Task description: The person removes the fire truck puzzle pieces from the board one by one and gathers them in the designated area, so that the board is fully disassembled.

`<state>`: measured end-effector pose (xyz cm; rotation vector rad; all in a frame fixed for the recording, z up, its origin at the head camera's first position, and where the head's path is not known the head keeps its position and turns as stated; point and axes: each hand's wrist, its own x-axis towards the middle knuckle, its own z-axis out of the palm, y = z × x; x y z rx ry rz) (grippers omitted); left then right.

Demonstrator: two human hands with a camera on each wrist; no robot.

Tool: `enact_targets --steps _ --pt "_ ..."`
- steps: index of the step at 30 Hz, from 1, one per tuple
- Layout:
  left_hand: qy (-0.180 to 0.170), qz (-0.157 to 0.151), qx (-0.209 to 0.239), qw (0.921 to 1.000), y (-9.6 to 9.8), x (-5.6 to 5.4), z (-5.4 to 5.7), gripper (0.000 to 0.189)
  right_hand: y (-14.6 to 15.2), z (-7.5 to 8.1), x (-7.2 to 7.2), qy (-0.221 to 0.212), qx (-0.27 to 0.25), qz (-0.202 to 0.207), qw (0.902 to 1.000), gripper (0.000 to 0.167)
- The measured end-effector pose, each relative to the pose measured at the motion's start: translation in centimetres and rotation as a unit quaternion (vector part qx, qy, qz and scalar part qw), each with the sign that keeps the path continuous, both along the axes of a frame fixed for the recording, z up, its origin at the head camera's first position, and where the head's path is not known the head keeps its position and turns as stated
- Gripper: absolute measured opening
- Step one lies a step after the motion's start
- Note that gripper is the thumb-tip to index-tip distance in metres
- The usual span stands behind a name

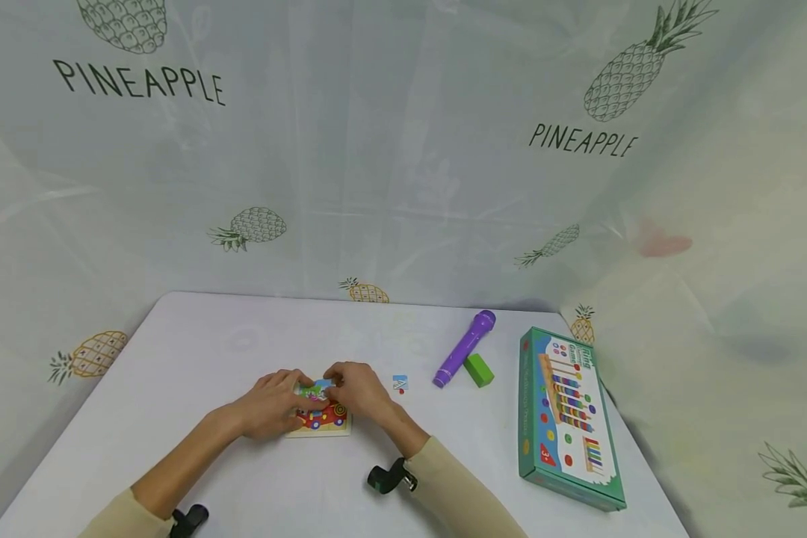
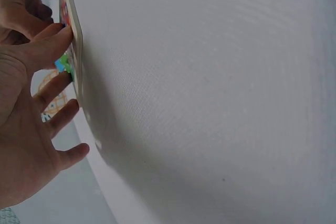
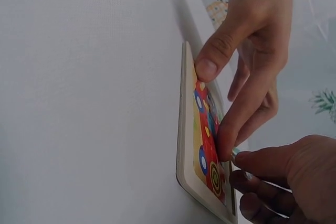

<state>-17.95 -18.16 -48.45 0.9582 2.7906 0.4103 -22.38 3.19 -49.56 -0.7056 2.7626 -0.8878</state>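
Note:
A wooden jigsaw board [image 1: 326,431] with a red vehicle picture lies on the white table before me. My left hand [image 1: 272,403] rests on its left side; in the left wrist view the thumb [image 2: 56,47] lies on the board, the fingers spread and fairly straight. At the board's upper right, my right hand [image 1: 362,392] pinches a small puzzle piece [image 3: 234,153] between thumb and finger, most of it hidden. The left index finger [image 3: 227,135] touches the picture close by. A loose blue-and-white puzzle piece [image 1: 400,382] lies right of the board.
Farther right lies a purple toy microphone [image 1: 464,349], with a green block [image 1: 479,370] against it. A green toy box [image 1: 571,418] stands near the table's right edge. A pineapple-print curtain [image 1: 403,149] hangs behind the table [image 1: 276,493].

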Motion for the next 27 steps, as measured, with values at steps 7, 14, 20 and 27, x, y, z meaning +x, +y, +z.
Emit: enact_targets --steps 7,14,20,27 --pt "-0.001 0.000 0.000 1.0000 0.06 -0.01 0.00 0.045 -0.21 -0.09 -0.12 -0.002 -0.006 0.007 1.0000 0.022" --pt "-0.001 0.001 0.001 1.0000 0.05 -0.04 -0.07 0.045 -0.37 -0.07 -0.09 -0.001 -0.008 0.003 1.0000 0.019" --pt "-0.003 0.002 0.000 1.0000 0.09 -0.08 -0.15 0.045 -0.27 0.00 -0.03 -0.007 -0.014 -0.006 0.9999 0.016" --pt "-0.005 0.008 -0.003 0.9999 0.17 0.01 -0.03 0.046 0.07 0.33 -0.06 -0.029 -0.034 -0.015 0.9989 0.014"
